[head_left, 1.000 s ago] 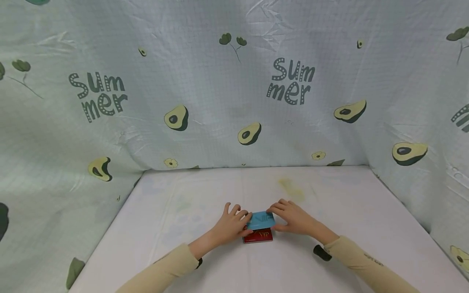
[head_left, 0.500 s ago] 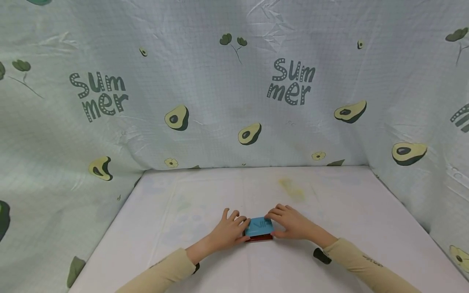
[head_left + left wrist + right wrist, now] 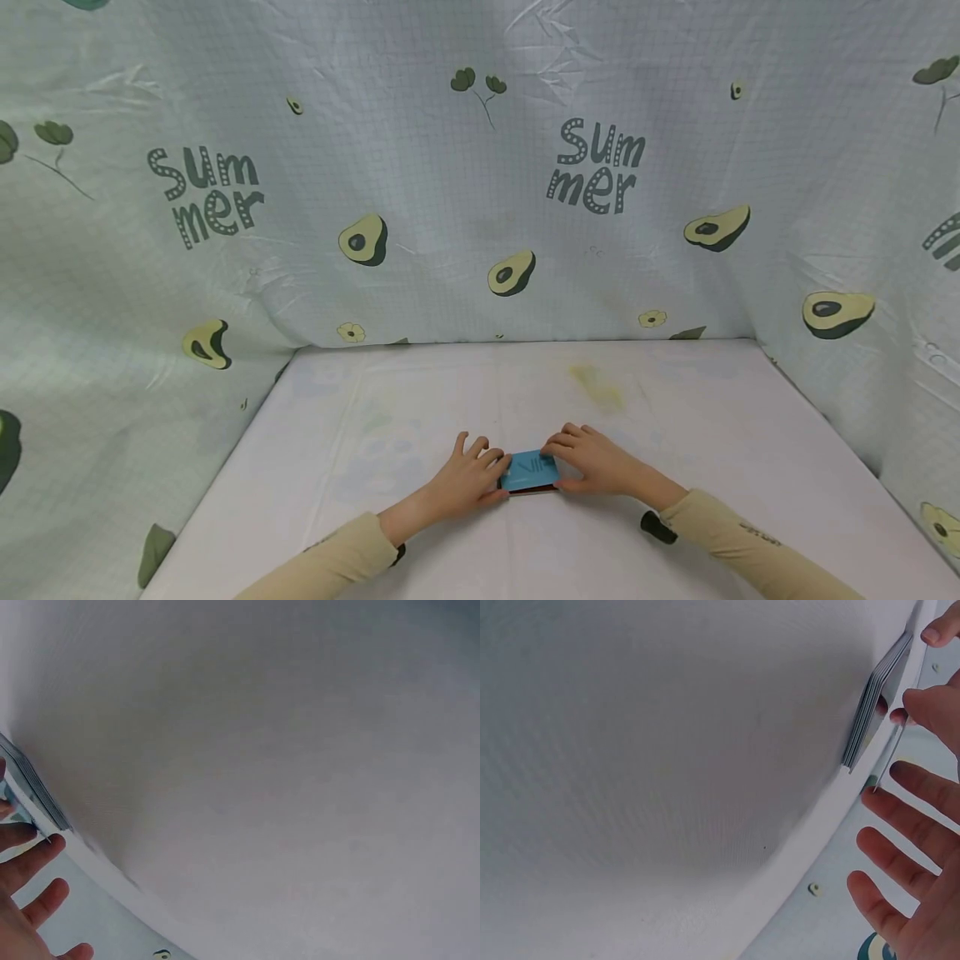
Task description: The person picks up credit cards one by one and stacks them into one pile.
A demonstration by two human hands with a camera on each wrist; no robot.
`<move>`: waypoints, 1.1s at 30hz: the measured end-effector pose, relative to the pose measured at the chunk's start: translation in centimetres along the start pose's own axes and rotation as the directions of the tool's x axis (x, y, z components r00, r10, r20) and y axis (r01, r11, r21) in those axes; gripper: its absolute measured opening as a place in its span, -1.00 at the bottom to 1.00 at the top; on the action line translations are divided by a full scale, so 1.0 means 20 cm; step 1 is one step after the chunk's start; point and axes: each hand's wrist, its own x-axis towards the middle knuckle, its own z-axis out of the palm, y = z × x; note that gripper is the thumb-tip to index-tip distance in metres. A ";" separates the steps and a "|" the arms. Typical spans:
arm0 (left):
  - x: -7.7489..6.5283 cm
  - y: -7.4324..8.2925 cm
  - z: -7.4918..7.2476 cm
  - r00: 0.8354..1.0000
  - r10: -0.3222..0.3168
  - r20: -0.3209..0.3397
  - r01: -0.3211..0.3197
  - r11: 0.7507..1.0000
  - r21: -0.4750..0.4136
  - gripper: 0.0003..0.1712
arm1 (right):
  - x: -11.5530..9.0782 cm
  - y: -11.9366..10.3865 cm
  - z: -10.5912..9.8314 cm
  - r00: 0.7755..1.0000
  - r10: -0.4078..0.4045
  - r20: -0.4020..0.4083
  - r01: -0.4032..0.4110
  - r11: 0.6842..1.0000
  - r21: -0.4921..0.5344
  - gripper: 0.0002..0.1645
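A blue card (image 3: 529, 468) with "VIP" lettering is held level between both hands. My left hand (image 3: 461, 482) grips its left end with thumb and fingertips, the other fingers spread. My right hand (image 3: 596, 463) holds the opposite end, thumb at the near corner and fingers at the far one. Under the blue card lies a neat stack of cards (image 3: 870, 705) on the table, and a thin strip of a dark red card (image 3: 534, 490) shows at the near edge. In the right wrist view, a gap separates the raised card's edge (image 3: 889, 754) from the stack.
A white cloth (image 3: 420, 392) with faint stains covers the table. Behind and at both sides hangs a pale curtain (image 3: 435, 167) printed with avocados and "summer". Dark bands (image 3: 658, 527) show at the wrists.
Both hands have brought the blue card down and toward the person, over the stack. The red card, with its lettering visible one second ago, is now almost wholly covered.
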 end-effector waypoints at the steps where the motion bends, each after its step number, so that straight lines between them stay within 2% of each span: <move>1: 0.00 0.00 0.00 1.000 0.001 0.003 -0.001 1.000 -0.001 -0.45 | 0.00 0.00 0.00 1.000 -0.004 -0.002 0.004 1.000 0.000 -0.48; 8: 0.00 -0.01 0.00 1.000 0.003 0.003 -0.003 1.000 -0.019 -0.44 | 0.01 -0.01 0.00 1.000 -0.010 -0.002 0.010 1.000 0.009 -0.50; 20: -0.01 -0.01 0.04 1.000 0.011 -0.002 -0.011 1.000 -0.026 -0.45 | 0.00 -0.02 0.01 0.998 0.021 0.064 -0.023 0.999 0.025 -0.49; 33: 0.00 -0.01 0.03 1.000 0.011 0.010 -0.011 1.000 -0.010 -0.45 | 0.00 -0.01 0.00 0.997 0.028 0.076 -0.031 0.999 0.037 -0.51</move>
